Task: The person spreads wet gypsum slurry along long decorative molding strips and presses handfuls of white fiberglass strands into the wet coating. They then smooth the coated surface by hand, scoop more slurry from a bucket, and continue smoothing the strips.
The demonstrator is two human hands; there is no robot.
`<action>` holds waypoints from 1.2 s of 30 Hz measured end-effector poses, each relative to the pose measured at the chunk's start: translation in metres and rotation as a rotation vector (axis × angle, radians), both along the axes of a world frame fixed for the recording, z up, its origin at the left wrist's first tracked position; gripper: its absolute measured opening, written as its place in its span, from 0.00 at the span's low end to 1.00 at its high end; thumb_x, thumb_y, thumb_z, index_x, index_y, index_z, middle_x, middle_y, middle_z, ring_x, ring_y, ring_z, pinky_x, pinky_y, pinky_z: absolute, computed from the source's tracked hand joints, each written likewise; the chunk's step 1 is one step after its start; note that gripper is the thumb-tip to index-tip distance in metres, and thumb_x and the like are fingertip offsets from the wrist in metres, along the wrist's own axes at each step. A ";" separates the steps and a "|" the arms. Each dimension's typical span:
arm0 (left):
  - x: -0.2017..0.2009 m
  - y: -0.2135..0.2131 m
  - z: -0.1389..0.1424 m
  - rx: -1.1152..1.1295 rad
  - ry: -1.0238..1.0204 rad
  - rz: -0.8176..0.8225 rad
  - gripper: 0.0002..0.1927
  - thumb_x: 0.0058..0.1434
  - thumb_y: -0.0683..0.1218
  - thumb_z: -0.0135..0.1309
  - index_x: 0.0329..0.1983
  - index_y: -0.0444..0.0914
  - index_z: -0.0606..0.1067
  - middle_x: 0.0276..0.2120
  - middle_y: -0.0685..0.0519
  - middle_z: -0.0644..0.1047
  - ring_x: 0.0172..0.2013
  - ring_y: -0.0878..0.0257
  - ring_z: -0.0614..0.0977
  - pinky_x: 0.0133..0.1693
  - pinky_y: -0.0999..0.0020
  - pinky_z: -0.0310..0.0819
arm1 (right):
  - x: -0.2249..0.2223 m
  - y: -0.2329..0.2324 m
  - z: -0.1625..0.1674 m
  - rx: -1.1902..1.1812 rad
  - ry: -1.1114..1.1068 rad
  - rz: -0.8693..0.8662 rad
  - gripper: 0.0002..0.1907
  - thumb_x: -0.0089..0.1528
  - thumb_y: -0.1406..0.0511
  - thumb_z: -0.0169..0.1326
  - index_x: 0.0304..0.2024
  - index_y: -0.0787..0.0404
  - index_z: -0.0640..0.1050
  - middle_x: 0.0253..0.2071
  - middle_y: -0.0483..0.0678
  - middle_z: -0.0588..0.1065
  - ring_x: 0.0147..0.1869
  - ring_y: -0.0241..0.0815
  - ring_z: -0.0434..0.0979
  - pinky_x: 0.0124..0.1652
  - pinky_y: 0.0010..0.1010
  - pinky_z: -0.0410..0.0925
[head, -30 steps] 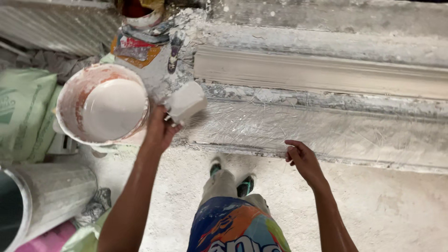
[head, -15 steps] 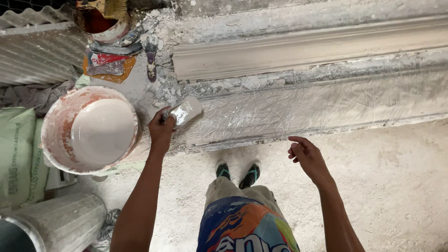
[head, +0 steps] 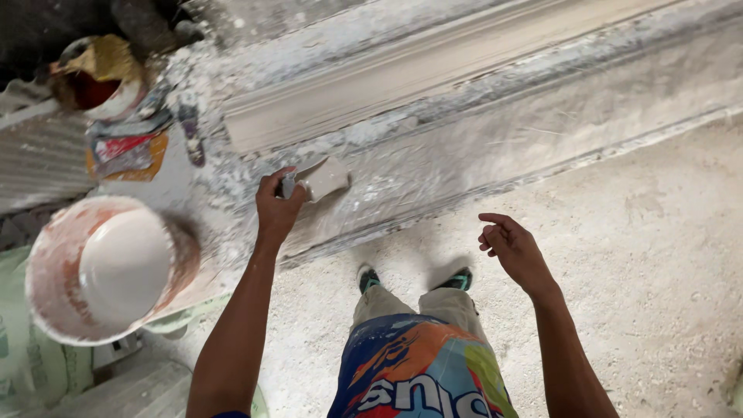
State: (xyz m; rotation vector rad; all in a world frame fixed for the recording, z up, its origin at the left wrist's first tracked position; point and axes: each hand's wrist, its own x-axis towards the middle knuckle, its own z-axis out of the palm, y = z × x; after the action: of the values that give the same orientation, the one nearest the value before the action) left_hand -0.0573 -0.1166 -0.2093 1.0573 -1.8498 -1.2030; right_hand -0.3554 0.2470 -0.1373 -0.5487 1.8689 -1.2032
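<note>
While the left hand (head: 276,207) grips a plaster-caked scraper (head: 323,180) flat against the white-smeared bench (head: 464,155) below the long moulding (head: 433,73), the right hand (head: 512,249) hangs loosely curled and empty (likely for balance); the plaster bucket (head: 108,267) sits within reach.

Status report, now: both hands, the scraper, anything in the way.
Left hand gripping plaster-caked scraper on the workbench. Right hand empty, off the bench. Plaster bucket at left, apart.

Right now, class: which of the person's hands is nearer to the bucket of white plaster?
Left. The left hand holds a scraper on the bench, just right of the bucket. The right hand hangs empty over the floor, much farther right.
</note>
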 end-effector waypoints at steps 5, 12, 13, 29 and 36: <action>-0.112 0.029 0.004 -0.080 -0.021 -0.099 0.18 0.60 0.43 0.63 0.54 0.38 0.79 0.41 0.55 0.71 0.38 0.68 0.74 0.40 0.70 0.72 | -0.073 0.051 -0.026 -0.077 -0.045 -0.076 0.19 0.70 0.63 0.48 0.60 0.63 0.74 0.35 0.43 0.77 0.39 0.33 0.76 0.41 0.27 0.72; -0.311 0.104 0.003 -0.106 -0.098 -0.116 0.17 0.62 0.44 0.64 0.55 0.39 0.80 0.39 0.55 0.70 0.35 0.68 0.72 0.38 0.71 0.70 | -0.237 0.155 -0.070 -0.156 -0.044 -0.143 0.19 0.70 0.63 0.49 0.60 0.65 0.73 0.35 0.43 0.76 0.40 0.32 0.77 0.41 0.27 0.71; -0.345 0.112 0.003 -0.131 -0.078 -0.122 0.17 0.63 0.43 0.64 0.55 0.38 0.80 0.39 0.54 0.70 0.35 0.68 0.71 0.39 0.71 0.69 | -0.266 0.168 -0.072 -0.146 -0.047 -0.161 0.19 0.70 0.63 0.49 0.60 0.65 0.73 0.35 0.44 0.76 0.40 0.32 0.76 0.41 0.27 0.71; -0.906 0.301 -0.004 -0.227 0.058 -0.384 0.17 0.61 0.41 0.65 0.54 0.37 0.80 0.40 0.55 0.69 0.34 0.69 0.72 0.36 0.72 0.71 | -0.736 0.336 -0.061 -0.118 0.070 -0.262 0.17 0.71 0.64 0.48 0.59 0.65 0.74 0.34 0.44 0.76 0.40 0.32 0.76 0.41 0.25 0.71; -1.140 0.382 -0.005 -0.144 0.004 -0.426 0.17 0.57 0.42 0.65 0.51 0.38 0.80 0.37 0.55 0.67 0.30 0.68 0.72 0.32 0.71 0.70 | -0.974 0.402 -0.045 -0.033 0.146 -0.261 0.16 0.71 0.64 0.47 0.58 0.64 0.75 0.34 0.44 0.76 0.41 0.33 0.76 0.41 0.27 0.72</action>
State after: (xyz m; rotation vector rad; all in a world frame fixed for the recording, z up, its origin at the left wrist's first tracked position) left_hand -1.1977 0.2651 -0.2146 0.5965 -2.1918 -1.2773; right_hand -1.3291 0.6495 -0.1826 -0.4288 2.0973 -1.3969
